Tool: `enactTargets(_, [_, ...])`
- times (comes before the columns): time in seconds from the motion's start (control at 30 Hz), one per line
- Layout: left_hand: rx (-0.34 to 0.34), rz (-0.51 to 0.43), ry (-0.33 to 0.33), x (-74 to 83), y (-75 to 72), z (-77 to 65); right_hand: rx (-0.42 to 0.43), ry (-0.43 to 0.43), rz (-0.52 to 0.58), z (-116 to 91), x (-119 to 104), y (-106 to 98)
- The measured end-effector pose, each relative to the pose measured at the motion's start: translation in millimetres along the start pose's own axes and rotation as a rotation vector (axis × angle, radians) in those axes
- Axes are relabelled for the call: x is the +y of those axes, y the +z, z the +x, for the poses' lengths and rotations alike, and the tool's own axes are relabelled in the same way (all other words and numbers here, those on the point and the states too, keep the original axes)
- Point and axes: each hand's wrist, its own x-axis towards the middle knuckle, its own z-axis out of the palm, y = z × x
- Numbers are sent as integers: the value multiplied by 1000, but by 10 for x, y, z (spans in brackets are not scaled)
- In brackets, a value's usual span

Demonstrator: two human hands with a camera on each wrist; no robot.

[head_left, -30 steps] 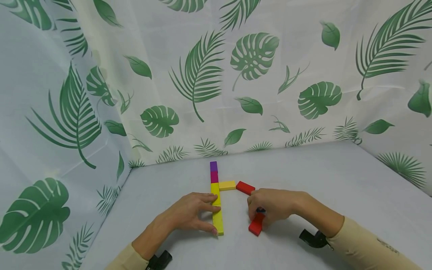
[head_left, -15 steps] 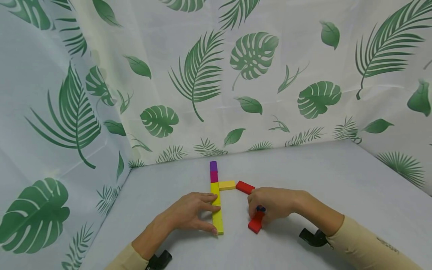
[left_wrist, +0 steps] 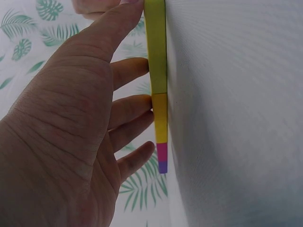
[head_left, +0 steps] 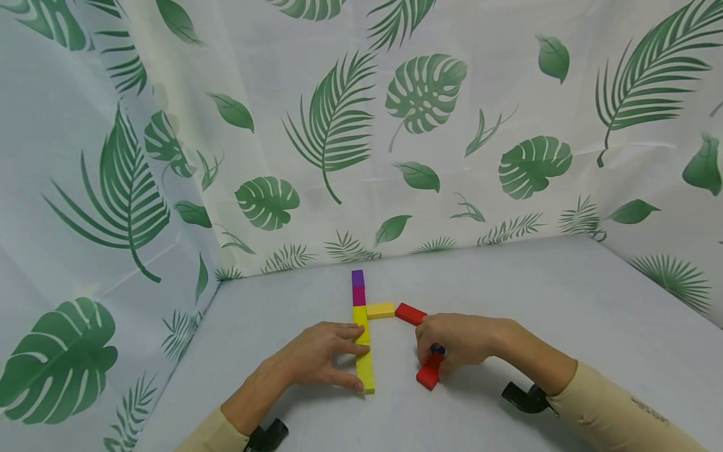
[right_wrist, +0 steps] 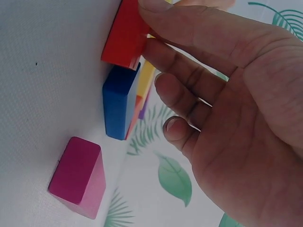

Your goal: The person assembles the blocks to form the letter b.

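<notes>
My left hand (head_left: 319, 353) rests its fingertips and thumb on a straight row of yellow blocks (head_left: 364, 370). Its fingers lie nearly straight along the row in the left wrist view. Beyond them the row continues with a magenta block (head_left: 358, 296) and a purple block (head_left: 358, 279). My right hand (head_left: 457, 342) pinches a slanted red block (head_left: 428, 373) between thumb and fingers. A blue block (right_wrist: 120, 101) stands at the end of that red block, mostly covered by the hand in the head view.
A light yellow block (head_left: 381, 311) juts right from the row, followed by another red block (head_left: 410, 313). In the right wrist view a separate magenta block (right_wrist: 78, 172) stands on the white tabletop (head_left: 536, 282). A leaf-print curtain (head_left: 350, 125) hangs behind.
The near end of the red block in my right hand has shifted slightly away from me, and a little more of the blue block shows. My left hand stays put.
</notes>
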Motion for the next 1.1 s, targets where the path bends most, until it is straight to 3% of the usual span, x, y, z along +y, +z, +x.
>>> enactTargets(1.1, [10,11,15,3,-7,2,6,-2,-8,-2,21,3])
